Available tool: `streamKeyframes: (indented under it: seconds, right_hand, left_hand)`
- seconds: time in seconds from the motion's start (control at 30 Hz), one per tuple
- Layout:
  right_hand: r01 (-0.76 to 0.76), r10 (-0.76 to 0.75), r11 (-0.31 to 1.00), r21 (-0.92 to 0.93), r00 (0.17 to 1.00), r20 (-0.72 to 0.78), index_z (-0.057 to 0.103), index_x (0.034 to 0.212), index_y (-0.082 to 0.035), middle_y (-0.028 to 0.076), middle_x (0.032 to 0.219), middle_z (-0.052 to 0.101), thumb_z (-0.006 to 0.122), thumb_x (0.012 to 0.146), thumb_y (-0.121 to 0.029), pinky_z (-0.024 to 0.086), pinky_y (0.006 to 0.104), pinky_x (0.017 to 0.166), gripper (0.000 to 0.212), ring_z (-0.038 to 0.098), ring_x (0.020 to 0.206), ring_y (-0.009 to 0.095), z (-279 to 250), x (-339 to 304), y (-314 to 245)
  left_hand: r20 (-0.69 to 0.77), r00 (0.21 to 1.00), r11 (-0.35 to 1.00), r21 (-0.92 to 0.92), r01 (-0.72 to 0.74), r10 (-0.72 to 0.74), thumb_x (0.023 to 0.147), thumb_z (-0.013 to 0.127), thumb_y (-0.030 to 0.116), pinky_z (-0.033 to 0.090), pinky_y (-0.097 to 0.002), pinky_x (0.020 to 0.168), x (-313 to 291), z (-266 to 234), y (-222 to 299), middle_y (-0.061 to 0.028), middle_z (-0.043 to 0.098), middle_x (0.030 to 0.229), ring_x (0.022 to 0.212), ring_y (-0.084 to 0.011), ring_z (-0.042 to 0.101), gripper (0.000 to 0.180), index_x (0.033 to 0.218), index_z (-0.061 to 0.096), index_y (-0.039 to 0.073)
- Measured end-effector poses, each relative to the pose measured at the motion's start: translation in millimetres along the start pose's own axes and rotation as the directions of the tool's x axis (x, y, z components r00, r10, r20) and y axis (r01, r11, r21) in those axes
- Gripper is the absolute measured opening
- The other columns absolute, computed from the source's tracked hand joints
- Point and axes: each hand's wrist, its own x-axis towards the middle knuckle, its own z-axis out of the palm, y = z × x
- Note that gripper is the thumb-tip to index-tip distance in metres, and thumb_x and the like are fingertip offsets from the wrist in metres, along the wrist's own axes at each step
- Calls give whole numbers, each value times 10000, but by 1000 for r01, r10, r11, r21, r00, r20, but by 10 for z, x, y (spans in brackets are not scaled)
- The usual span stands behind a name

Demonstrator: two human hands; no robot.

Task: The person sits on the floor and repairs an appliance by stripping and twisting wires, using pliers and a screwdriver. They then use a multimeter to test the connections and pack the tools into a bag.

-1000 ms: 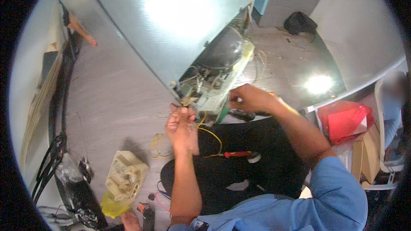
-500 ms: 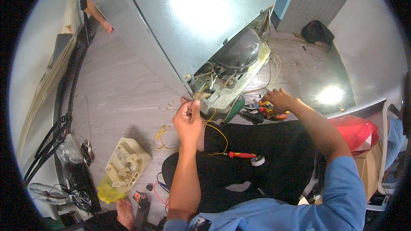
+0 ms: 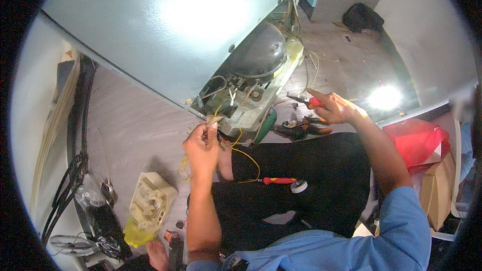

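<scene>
1. Tan, crumpled, film-like scrap (image 3: 215, 119) is sitting just beside the near corner of the grey metal base plate (image 3: 246, 113); the left hand (image 3: 202, 143) is holding it, its grip pinching it between thumb and fingers. Keeping that pinch light yet steady is probably serving best.
2. The right hand (image 3: 339, 108) is holding red-handled pliers with a dark metal nose (image 3: 299, 98) well apart from the scrap, its grip wrapping the handles while 1 finger is pointing outward. Bringing that finger in would likely be giving firmer control.
3. Thin yellow wire (image 3: 253, 158) is looping over the black trousers (image 3: 311, 165); its slack is needing room, clear of the pliers.
4. A black domed metal compressor (image 3: 258, 52) is standing on the plate, so avoiding knocks against its tubing is mattering.
5. A red-handled screwdriver (image 3: 279, 180) and white tape roll (image 3: 298, 186) are lying on the trousers; still legs are keeping both secure.
</scene>
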Motion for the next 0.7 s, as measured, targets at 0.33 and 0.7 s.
streamKeyframes:
  seconds: [0.33, 0.7]
  right_hand:
    - [248, -342, 809, -533, 936, -85, 597, 1060, -52, 115, 969, 597, 648, 821, -114, 502, 415, 750, 252, 634, 889, 306, -81, 272, -957]
    - [234, -324, 736, -636, 946, -27, 564, 1040, 31, 170, 984, 565, 637, 806, -93, 570, 398, 730, 275, 653, 889, 316, 62, 711, -1419]
  left_hand:
    - [37, 990, 989, 48, -136, 135, 887, 684, 126, 483, -378, 572, 53, -28, -65, -195, 634, 731, 589, -326, 611, 175, 813, 631, -23]
    - [468, 870, 718, -553, 423, -152, 1012, 563, 249, 506, -254, 565, 88, 22, -382, -93, 712, 802, 639, -150, 654, 280, 901, 679, 20]
